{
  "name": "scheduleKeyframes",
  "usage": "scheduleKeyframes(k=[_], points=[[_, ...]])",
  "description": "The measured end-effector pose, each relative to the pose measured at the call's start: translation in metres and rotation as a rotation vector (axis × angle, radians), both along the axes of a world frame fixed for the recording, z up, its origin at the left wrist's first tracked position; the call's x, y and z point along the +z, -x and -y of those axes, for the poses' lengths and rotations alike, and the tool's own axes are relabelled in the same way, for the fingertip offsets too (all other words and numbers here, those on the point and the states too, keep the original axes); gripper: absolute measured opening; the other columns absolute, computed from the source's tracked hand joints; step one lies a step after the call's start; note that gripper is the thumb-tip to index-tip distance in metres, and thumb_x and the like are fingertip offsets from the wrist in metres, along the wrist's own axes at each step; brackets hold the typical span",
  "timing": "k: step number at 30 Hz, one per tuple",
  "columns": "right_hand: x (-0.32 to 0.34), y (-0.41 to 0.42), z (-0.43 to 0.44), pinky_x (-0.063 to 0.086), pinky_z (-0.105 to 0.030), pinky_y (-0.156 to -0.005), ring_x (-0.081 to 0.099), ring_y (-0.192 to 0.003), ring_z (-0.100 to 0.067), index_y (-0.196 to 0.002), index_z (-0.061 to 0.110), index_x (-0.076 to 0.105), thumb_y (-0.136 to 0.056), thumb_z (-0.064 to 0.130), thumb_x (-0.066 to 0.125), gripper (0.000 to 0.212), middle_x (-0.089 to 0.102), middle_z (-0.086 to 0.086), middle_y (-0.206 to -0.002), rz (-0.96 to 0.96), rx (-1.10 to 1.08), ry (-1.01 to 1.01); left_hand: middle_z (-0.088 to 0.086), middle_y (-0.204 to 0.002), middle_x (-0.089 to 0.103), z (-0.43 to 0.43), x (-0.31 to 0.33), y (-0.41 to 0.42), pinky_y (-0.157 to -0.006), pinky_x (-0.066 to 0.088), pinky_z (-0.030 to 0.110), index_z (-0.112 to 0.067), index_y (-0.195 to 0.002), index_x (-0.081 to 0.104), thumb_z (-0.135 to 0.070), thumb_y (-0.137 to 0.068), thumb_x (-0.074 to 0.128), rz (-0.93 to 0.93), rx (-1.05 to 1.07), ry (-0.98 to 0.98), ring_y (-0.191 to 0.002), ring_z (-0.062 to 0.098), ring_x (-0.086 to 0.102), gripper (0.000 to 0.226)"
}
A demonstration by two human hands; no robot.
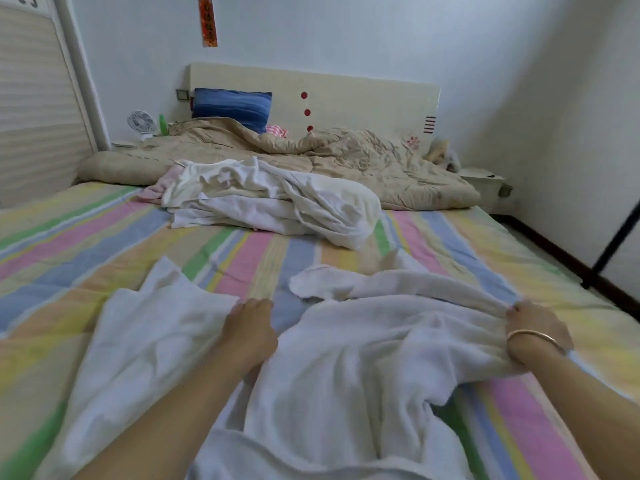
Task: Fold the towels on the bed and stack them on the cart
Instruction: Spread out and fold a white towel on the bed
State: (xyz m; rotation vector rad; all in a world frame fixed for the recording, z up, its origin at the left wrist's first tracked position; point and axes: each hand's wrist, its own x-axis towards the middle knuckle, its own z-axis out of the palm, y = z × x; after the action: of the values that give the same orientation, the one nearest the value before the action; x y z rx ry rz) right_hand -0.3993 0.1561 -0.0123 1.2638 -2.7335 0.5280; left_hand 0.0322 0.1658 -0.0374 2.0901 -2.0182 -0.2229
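Soft matt terry towel (363, 358), striped cotton sheet (86, 244) — glossy headboard (346, 95)

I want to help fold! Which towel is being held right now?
The big white towel nearest the camera: the right hand pinches its edge. The heap of towels farther up the bed lies untouched.

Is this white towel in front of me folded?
Not folded: the white towel lies rumpled on the bed, right hand pinching its edge.

White walls (381, 36) back a cream headboard (363, 95), perhaps a nightstand (481, 183).
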Motion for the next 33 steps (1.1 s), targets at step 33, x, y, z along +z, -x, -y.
scheduleKeyframes(k=[33], points=[[0.006,-0.057,0.012,0.046,-0.03,-0.071,0.058,-0.071,-0.013,-0.079,0.024,0.068,-0.087,0.029,0.066,0.01,0.065,0.007,-0.076,0.429,0.695,0.28,0.025,-0.122,0.057,0.136,0.147,0.013,-0.09,0.043,0.048,0.003,-0.117,0.061,-0.001,-0.099,0.039,0.099,0.597,0.537,-0.115,0.043,0.053,0.029]])
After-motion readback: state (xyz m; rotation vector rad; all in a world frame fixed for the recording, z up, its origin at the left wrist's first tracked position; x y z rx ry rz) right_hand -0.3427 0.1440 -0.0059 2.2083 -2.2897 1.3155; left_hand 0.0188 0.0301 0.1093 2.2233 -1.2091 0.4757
